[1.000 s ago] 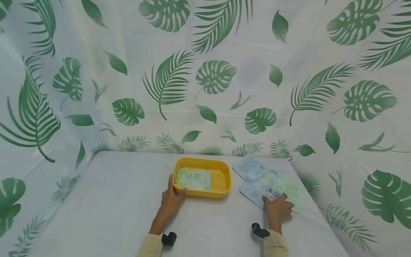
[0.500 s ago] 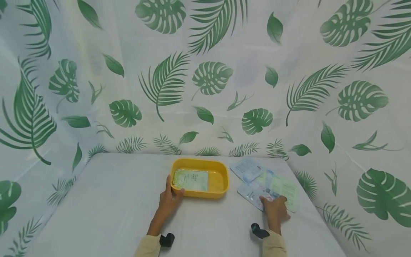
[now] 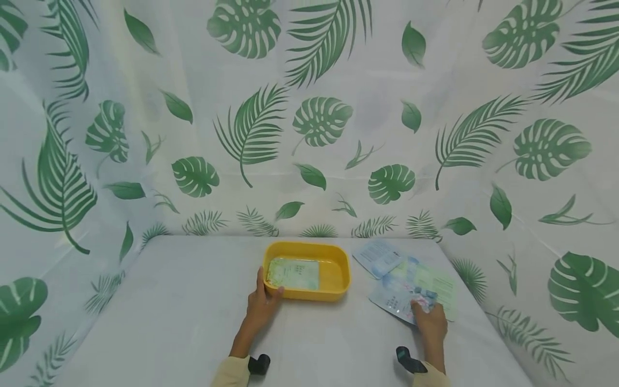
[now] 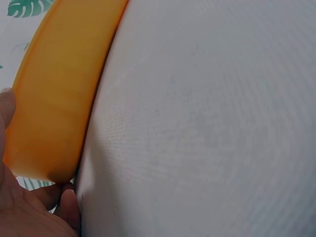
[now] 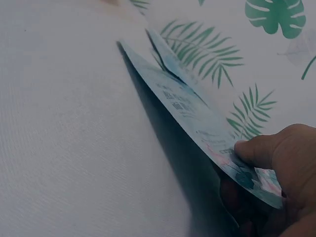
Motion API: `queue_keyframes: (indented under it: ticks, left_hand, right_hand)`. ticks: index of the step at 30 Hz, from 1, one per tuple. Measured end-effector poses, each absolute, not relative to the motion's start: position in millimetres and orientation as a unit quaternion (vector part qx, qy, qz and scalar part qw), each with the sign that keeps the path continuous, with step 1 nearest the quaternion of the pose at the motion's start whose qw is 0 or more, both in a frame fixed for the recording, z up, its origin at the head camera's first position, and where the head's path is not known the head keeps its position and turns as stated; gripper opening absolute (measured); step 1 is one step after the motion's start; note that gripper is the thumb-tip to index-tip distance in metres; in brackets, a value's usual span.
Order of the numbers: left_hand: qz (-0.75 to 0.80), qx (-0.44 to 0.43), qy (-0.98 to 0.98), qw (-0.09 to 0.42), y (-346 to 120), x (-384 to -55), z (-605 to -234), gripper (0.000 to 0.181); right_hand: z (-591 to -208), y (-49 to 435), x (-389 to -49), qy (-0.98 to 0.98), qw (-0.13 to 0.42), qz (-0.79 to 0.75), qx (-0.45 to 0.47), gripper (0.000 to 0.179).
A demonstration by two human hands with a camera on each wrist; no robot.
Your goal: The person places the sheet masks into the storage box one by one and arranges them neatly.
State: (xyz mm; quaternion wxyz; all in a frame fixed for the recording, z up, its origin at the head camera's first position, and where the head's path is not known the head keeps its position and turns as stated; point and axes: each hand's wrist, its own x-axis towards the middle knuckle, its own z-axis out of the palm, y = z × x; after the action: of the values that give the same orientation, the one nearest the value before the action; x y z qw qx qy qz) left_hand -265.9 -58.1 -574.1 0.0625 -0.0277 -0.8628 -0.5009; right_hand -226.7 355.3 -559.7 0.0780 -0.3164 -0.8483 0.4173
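Observation:
A yellow plastic box stands at the table's far middle, with a flat green-and-white packet lying inside toward its left. My left hand holds the box by its front left corner, thumb at the front wall and fingers along the left side. To the right, my right hand pinches the edge of a light blue flat packet with a pink floral print. In the right wrist view the thumb lies on top of this blue packet, fingers below, and its near edge is raised off the table.
Another pale blue packet lies behind the held one. A light green packet lies partly under it near the table's right edge. White cloth with green leaf prints hangs behind and at both sides of the white table.
My right hand has closed its grip on the blue packet, tilting it up and shifting it slightly right. My left hand still holds the box, which stays put.

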Motion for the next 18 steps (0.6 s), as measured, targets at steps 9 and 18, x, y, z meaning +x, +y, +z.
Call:
queue_keyframes:
  ticks: [9,18]
  left_hand:
    - [-0.499,-0.023,-0.864,0.066,-56,-262,-575,0.086]
    - [-0.499,-0.027,-0.863,0.072,-55,-264,-572,0.086]
  right_hand:
    - [-560,374,-222,-0.849,0.04,0.433,-0.301,0.079]
    - [-551,377,-219,-0.824,0.075,0.448,-0.338,0.062]
